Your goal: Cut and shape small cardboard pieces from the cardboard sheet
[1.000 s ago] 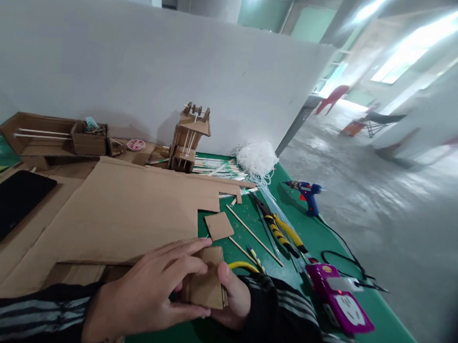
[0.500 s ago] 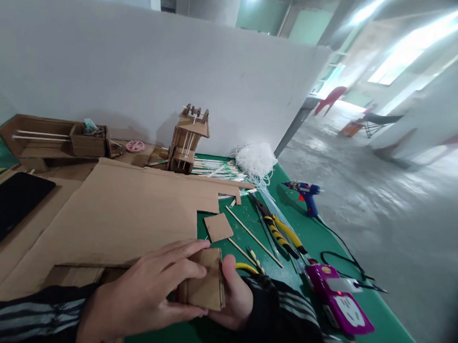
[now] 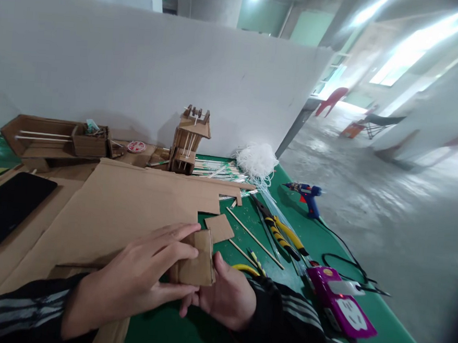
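Note:
A small cardboard box [image 3: 196, 262] is between my hands, low in the middle of the view. My left hand [image 3: 139, 275] is wrapped over its left side, fingers across the top face and thumb along the near edge. At its right edge, my right hand [image 3: 228, 294] presses with the thumb, while the other fingers curl underneath, partly hidden. Just beyond the box lies a loose cardboard square [image 3: 220, 228]. A large cut cardboard sheet [image 3: 132, 206] spreads to the left, partly under my left hand.
Long-nose pliers [image 3: 280, 230], wooden sticks [image 3: 254, 236], a blue glue gun [image 3: 308, 195] and a purple power strip [image 3: 339, 302] lie on the right. Behind stand a cardboard tower [image 3: 189, 142] and a cardboard tray [image 3: 51, 135]. A black phone-like slab [image 3: 10, 208] lies left.
Both hands have shifted the box slightly left and away from me. My right hand's lower fingers now show beneath it, and the cardboard square beyond is less covered.

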### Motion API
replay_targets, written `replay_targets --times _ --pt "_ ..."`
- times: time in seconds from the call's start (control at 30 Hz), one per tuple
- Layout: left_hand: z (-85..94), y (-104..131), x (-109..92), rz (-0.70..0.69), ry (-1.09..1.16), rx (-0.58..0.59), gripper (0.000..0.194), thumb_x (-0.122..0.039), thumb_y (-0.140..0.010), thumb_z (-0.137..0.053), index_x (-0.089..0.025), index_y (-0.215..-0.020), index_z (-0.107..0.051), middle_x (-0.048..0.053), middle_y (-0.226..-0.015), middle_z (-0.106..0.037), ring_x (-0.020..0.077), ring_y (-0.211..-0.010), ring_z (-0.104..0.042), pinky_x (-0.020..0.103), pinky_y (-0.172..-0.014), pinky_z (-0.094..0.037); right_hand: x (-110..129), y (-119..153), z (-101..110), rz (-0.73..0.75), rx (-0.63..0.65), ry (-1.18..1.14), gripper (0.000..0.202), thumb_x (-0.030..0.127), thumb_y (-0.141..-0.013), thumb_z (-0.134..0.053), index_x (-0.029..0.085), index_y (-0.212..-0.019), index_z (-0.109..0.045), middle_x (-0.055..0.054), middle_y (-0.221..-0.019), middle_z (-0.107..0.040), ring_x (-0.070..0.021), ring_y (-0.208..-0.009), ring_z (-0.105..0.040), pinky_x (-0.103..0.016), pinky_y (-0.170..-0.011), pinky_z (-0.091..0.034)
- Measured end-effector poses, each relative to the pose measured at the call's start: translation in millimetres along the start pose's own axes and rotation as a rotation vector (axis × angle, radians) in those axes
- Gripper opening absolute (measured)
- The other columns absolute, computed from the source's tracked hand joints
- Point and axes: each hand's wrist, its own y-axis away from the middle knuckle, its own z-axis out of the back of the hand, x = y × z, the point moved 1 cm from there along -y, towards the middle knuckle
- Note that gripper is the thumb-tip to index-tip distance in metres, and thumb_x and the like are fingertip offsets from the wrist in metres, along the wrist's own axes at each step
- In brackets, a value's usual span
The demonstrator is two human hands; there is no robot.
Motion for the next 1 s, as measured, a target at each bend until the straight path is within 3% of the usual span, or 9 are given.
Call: replay_targets --times 0.5,0.67,0.9,1.0 --pt "0.1 -1.0 -7.0 -0.063 -0.081 0.037 0.025 -0.032 -0.09 -0.063 -0.019 -0.105 -0.048 0.017 -0.137 -0.056 0.0205 -0.134 -0.047 0.032 -0.109 -0.044 -3.1 2.0 -1.6 0.025 -0.062 0.01 0.046 0.048 -0.086 -0.064 0.01 -0.112 -0.067 -0.009 -0.092 -0.072 -0.0167 -0.079 -0.065 -0.03 -0.07 -0.059" --pt "0.1 -0.8 -7.7 -0.072 -0.088 0.043 0.022 -0.03 -0.091 -0.061 -0.019 -0.104 -0.049 0.017 -0.138 -0.055 0.0206 -0.135 -0.045 0.033 -0.109 -0.044 -1.7 2.1 -1.2 0.011 -0.062 0.026 0.049 0.05 -0.085 -0.063 0.011 -0.115 -0.065 -0.01 -0.095 -0.073 -0.0179 -0.081 -0.066 -0.031 -0.071 -0.058" --pt "-0.2 -1.8 -12.9 -0.126 -0.171 0.137 0.024 -0.03 -0.087 -0.065 -0.016 -0.103 -0.054 0.017 -0.138 -0.056 0.025 -0.132 -0.049 0.036 -0.11 -0.044 -5.3 1.5 -1.5 -0.009 -0.079 0.032 0.056 0.062 -0.088 -0.054 0.018 -0.12 -0.062 -0.008 -0.097 -0.074 -0.0197 -0.081 -0.069 -0.032 -0.069 -0.056" --pt "-1.5 -0.5 -14.5 -0.134 -0.191 0.151 0.025 -0.029 -0.087 -0.066 -0.015 -0.105 -0.055 0.018 -0.138 -0.056 0.026 -0.133 -0.048 0.036 -0.112 -0.042 -5.1 2.3 -5.6 -0.009 -0.064 0.002 0.054 0.061 -0.089 -0.054 0.018 -0.12 -0.063 -0.008 -0.1 -0.074 -0.0218 -0.084 -0.07 -0.036 -0.076 -0.054"
